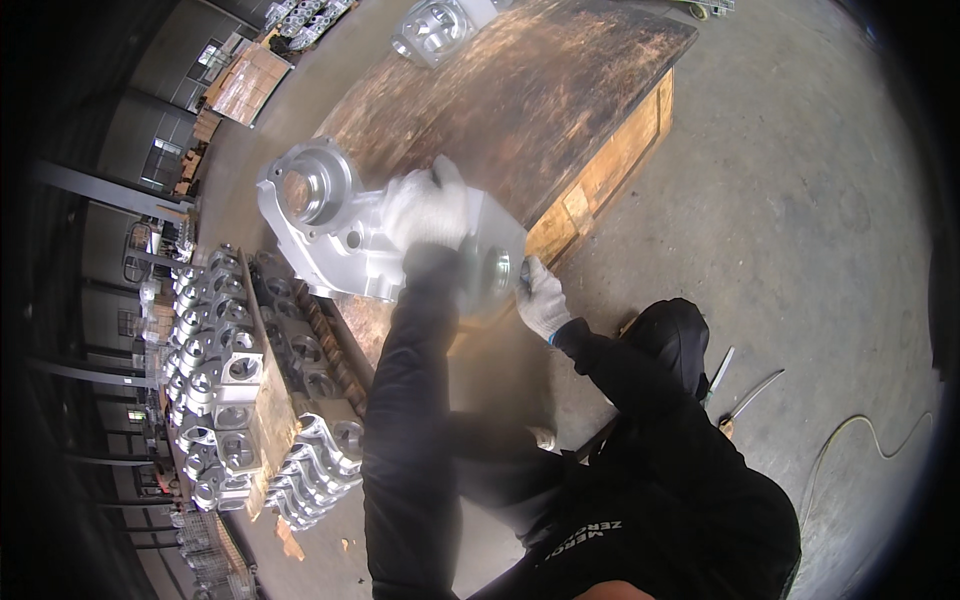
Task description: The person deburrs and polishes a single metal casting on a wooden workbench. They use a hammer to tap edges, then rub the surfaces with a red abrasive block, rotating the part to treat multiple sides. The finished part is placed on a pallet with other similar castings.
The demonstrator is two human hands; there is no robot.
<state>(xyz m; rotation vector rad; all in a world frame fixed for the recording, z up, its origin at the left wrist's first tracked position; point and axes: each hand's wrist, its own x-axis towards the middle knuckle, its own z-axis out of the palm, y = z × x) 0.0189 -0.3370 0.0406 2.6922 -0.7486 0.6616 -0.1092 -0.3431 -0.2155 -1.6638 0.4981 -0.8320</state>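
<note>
A large silver metal casting (375, 228) lies at the near end of a worn wooden tabletop, a round bore through its left end and a smaller one toward its right end. My left hand (428, 205), in a white knitted glove, rests across the casting's middle and grips it; motion blurs it somewhat. At the casting's right end, next to the smaller bore, is my gloved right hand (543, 300). Its fingers are curled closed, and whatever they may hold is hidden. Both arms wear black sleeves.
The wooden workbench (520, 100) carries another silver casting (435, 32) at its far end. Stacked castings (235, 375) fill rows on the left, with boards between layers. A file-like tool (720, 372), a curved tool (752, 395) and a thin hose (860, 420) lie on the floor at right.
</note>
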